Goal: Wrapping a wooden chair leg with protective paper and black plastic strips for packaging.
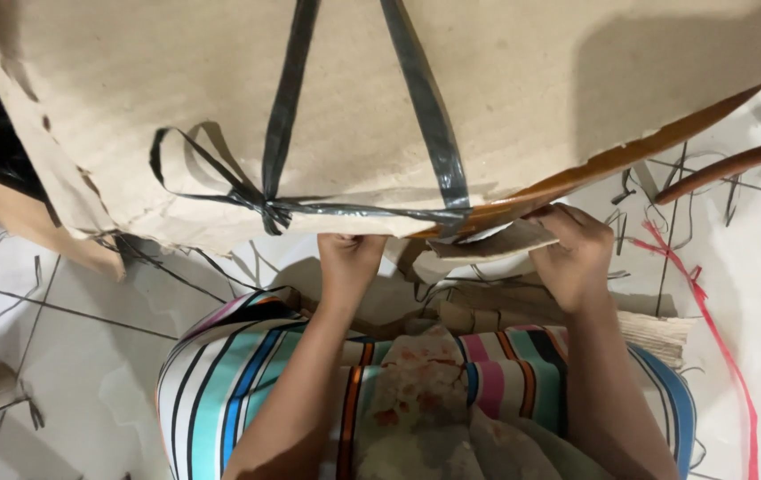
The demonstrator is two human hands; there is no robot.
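The left hand [349,253] is curled shut at the lower edge of a big cardboard sheet [505,80], fingers tucked under the rim, just right of the knot where black plastic straps [287,107] cross. The right hand [576,253] is bent over and pinches a torn cardboard flap [496,244] that sticks out below the sheet, thumb and fingers pressed together on its edge. The sheet is matte brown, faintly ribbed, with ragged, peeled borders; it fills the top of the view and lies across a glossy orange-brown curved wooden part [611,164] that shows at its right rim. The straps are thin, shiny and crinkled, two running up the sheet and one along its lower edge, with a loose loop at the left. Under the arms lies striped cloth [229,373] in teal, white, pink and black. The floor [87,373] is pale glossy tile, strewn with black strap scraps and a red strap [709,320] at the right.
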